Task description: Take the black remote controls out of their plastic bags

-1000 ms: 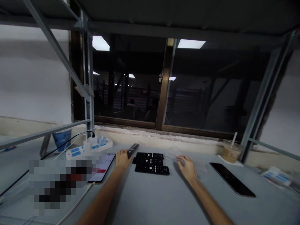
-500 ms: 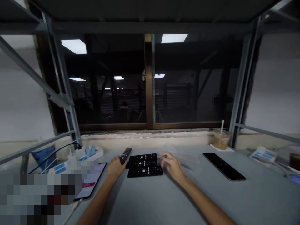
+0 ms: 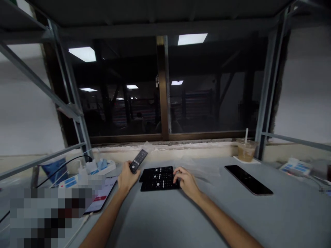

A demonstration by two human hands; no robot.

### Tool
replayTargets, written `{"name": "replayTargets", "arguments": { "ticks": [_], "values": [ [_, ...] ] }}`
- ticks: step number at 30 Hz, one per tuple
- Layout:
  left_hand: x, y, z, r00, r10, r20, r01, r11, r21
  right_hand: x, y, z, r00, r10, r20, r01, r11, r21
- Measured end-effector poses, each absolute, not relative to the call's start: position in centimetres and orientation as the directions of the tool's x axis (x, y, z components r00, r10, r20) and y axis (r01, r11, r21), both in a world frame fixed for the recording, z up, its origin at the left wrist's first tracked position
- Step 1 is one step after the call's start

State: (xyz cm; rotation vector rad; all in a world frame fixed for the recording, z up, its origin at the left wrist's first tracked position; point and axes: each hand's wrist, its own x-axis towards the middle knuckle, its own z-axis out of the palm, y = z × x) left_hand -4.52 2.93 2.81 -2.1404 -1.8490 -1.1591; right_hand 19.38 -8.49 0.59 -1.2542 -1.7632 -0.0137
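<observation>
Between power strip [image 3: 73, 181] and cup [image 3: 246, 152] — left hand [image 3: 128, 177] holding remote [image 3: 139, 160]; right hand [image 3: 187, 181] at remotes [image 3: 156, 179] — grip unclear.

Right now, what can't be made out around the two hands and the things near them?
Head view: the grip of the left hand beneath the held remote, hidden by that remote.
Head view: part of the right end of the laid-out remotes, covered by the right hand; contact is unclear.
Head view: button labels, too small.
Head view: part of the lit-screen device, masked by pixelation.
Head view: a dark object, cut off by the right edge.
</observation>
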Motion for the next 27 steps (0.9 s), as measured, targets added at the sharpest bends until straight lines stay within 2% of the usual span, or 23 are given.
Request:
{"name": "replayTargets", "arguments": {
  "ticks": [5,9,14,20,27],
  "values": [
    [-4.5,2.4,3.3,0.308,0.729,0.612,0.858,-0.49,0.152,19.3,-8.6,0.8,0.03,0.699,0.714,0.774,0.436,-0.459],
    [-4.3,2.0,3.2,0.532,0.629,0.567,0.772,-0.636,-0.02,19.0,-9.0,1.4,0.03,0.646,0.762,0.78,0.462,-0.422],
    [-4.1,2.0,2.9,0.56,0.636,0.531,0.761,-0.648,-0.026,19.7,-8.7,0.8,-0.005,0.641,0.768,0.77,0.492,-0.406],
    [-4.5,2.8,2.2,0.569,0.63,0.53,0.747,-0.665,-0.012,21.4,-7.9,-0.3,0.141,0.658,0.74,0.786,0.38,-0.488],
    [-4.5,3.0,1.7,0.563,0.644,0.518,0.761,-0.648,-0.021,21.0,-8.5,0.5,0.098,0.722,0.685,0.878,0.262,-0.401]
  ]
}}
